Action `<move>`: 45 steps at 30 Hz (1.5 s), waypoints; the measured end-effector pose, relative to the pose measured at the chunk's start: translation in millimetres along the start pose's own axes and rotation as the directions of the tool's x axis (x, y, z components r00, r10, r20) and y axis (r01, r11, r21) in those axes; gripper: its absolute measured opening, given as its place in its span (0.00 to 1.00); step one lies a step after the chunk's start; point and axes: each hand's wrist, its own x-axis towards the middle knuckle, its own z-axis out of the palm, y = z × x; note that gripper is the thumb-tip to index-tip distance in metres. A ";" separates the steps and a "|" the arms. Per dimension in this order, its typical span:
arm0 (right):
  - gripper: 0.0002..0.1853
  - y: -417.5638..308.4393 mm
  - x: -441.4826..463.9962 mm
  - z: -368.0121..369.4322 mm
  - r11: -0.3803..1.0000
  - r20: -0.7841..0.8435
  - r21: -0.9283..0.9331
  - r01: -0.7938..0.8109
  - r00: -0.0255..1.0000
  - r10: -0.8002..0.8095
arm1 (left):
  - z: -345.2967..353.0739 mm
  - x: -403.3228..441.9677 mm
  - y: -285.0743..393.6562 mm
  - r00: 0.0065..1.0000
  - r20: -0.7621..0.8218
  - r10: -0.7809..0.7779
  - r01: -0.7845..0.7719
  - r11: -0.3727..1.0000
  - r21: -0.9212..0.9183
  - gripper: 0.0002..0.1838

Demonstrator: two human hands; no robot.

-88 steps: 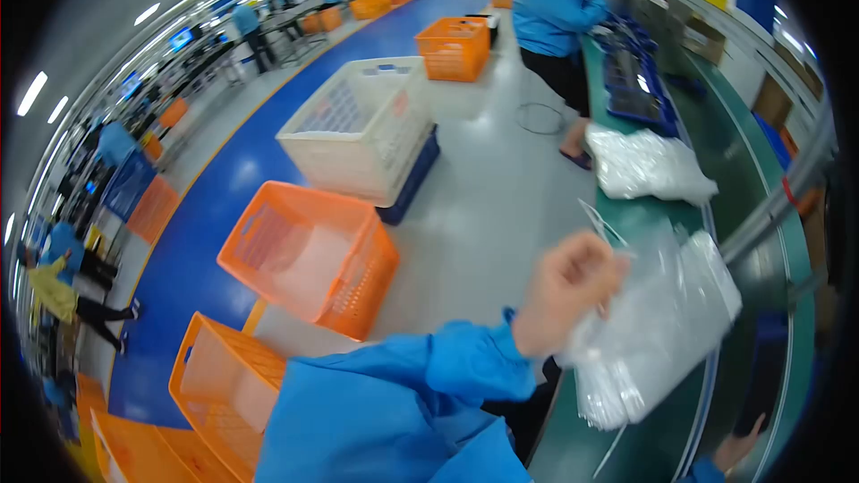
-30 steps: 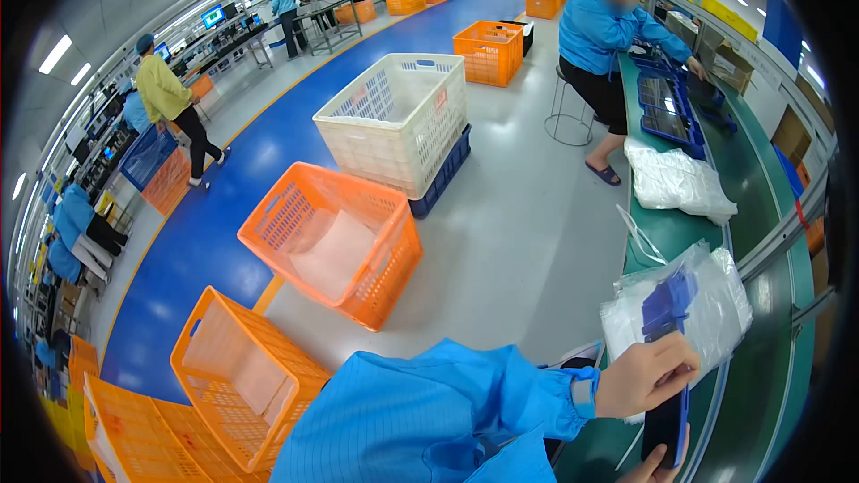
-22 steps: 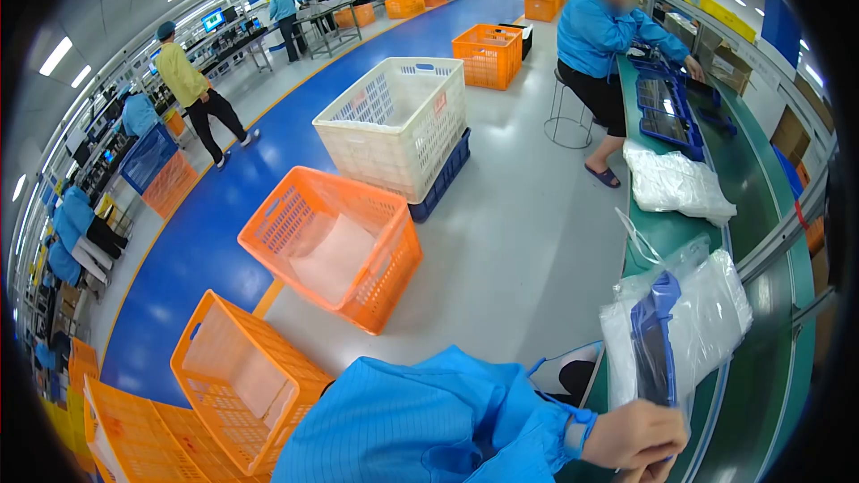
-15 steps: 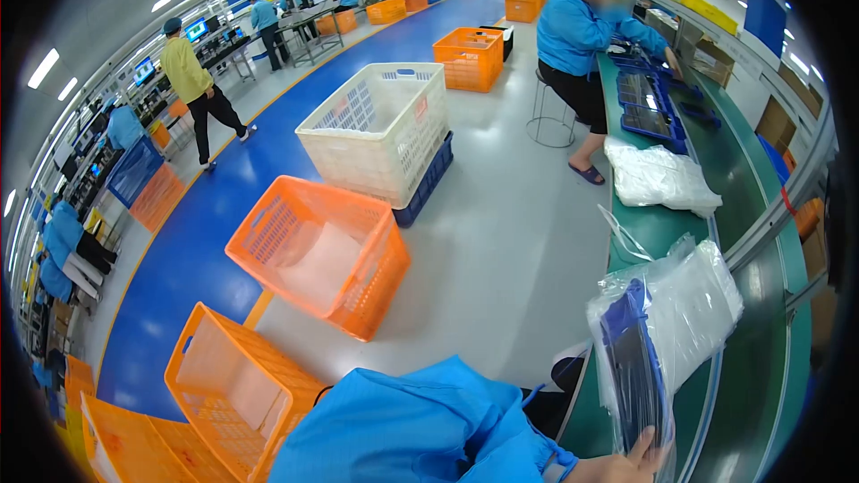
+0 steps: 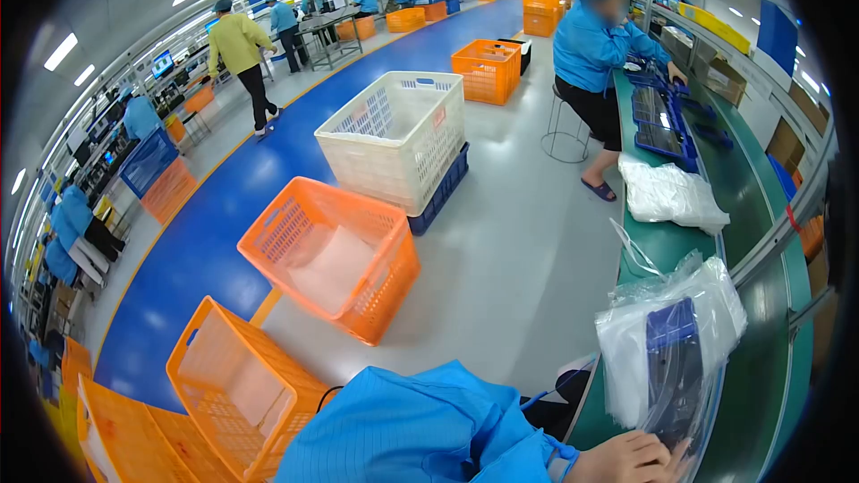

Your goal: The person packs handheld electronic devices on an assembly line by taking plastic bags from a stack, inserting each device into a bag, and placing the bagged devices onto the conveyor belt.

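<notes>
At the bottom right, my left hand [image 5: 626, 460], in a blue sleeve [image 5: 429, 429], has its fingers curled on the near end of a clear plastic bag [image 5: 714, 367]. Inside the bag lies a flat dark part with a blue end [image 5: 671, 326]. It rests over a stack of clear bags [image 5: 626, 380] on the green bench top. A blurred skin-coloured patch shows beside my left fingers; whose finger it is I cannot make out. My right hand is not otherwise visible.
White bags [image 5: 673, 194] lie further up the green conveyor bench [image 5: 761, 313]. Beyond, a co-worker [image 5: 595, 49] sits by blue-framed parts [image 5: 662, 125]. Left of me stand orange crates [image 5: 394, 273] and a white crate [image 5: 420, 156]. A person in yellow [image 5: 240, 45] walks in the aisle.
The bagged part has turned from edge-on to flatter, its dark face showing more. My left hand has shifted slightly left, its back now upward. The view has swung a little.
</notes>
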 end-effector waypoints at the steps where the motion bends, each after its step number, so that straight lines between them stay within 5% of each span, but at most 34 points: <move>1: 0.17 1.1 0.3 -0.8 1.000 -0.006 -0.014 0.008 1.000 -0.008 | 4.7 -10.1 -2.9 0.997 0.074 -0.010 0.012 1.000 -0.027 0.09; 3: 0.17 4.9 3.6 -6.5 0.998 -0.011 -0.051 0.023 1.000 -0.023 | 12.3 -24.7 0.2 0.975 0.222 -0.023 0.042 0.996 -0.078 0.07; 6: 0.18 10.0 5.4 -8.8 0.992 -0.024 -0.117 0.047 0.998 -0.050 | 12.5 -23.0 12.0 0.996 0.083 0.043 -0.016 0.955 -0.298 0.04; 12: 0.18 22.8 5.0 -19.8 0.927 -0.016 -0.347 0.141 0.988 -0.157 | 11.2 -20.4 16.3 0.998 0.038 0.044 -0.027 0.926 -0.377 0.02; 15: 0.19 28.5 2.7 -26.1 0.829 0.015 -0.537 0.155 0.985 -0.174 | 11.0 -28.4 13.1 0.989 0.145 0.042 0.019 0.918 -0.397 0.03; 16: 0.19 15.3 2.8 -18.7 0.935 -0.133 -0.355 0.010 0.989 -0.061 | 17.3 -33.5 14.4 0.998 0.043 0.044 -0.023 0.909 -0.416 0.03; 17: 0.20 2.6 3.2 -11.1 0.988 -0.277 -0.127 -0.091 0.959 0.053 | 14.8 -33.4 17.1 0.988 0.141 0.060 0.016 0.876 -0.482 0.03; 19: 0.17 -4.4 14.7 -25.3 0.945 -0.203 -0.325 -0.018 0.978 -0.052 | 20.3 -42.8 23.6 0.949 0.285 0.136 0.061 0.808 -0.586 0.08; 21: 0.17 13.9 18.0 -49.6 0.927 -0.223 -0.376 0.006 0.970 -0.097 | 20.7 -40.8 14.5 0.905 0.293 0.308 -0.082 0.804 -0.590 0.10; 23: 0.18 29.6 16.1 -83.4 0.845 -0.236 -0.534 -0.039 0.966 -0.104 | 15.9 -35.2 2.4 0.819 0.456 0.348 -0.059 0.842 -0.536 0.13; 27: 0.26 65.0 5.7 -163.7 0.602 -0.198 -0.795 -0.077 0.971 -0.136 | 12.3 -43.5 -20.7 0.859 0.510 -0.051 0.175 0.964 -0.199 0.11; 31: 0.22 115.0 -19.7 -245.4 0.272 -0.257 -0.936 -0.222 0.961 -0.100 | 3.4 -45.7 -38.3 0.781 0.517 -0.351 0.390 0.920 0.035 0.13; 34: 0.22 169.3 -44.4 -307.4 0.163 -0.298 -0.944 -0.286 0.953 -0.050 | 6.6 -58.5 -44.2 0.697 0.558 -0.451 0.488 0.868 0.093 0.13; 39: 0.25 187.1 -72.9 -335.0 -0.075 -0.345 -0.939 -0.337 0.924 0.165 | 14.6 -73.9 -40.1 0.669 0.654 -0.354 0.368 0.922 0.122 0.12; 42: 0.25 197.7 -76.6 -346.8 0.220 -0.411 -0.847 -0.484 0.858 0.309 | 14.5 -75.0 -41.4 0.643 0.668 -0.373 0.391 0.911 0.132 0.11; 45: 0.27 197.6 -78.2 -355.6 0.223 -0.435 -0.821 -0.526 0.829 0.352 | 15.1 -75.0 -43.5 0.646 0.684 -0.338 0.354 0.927 0.124 0.09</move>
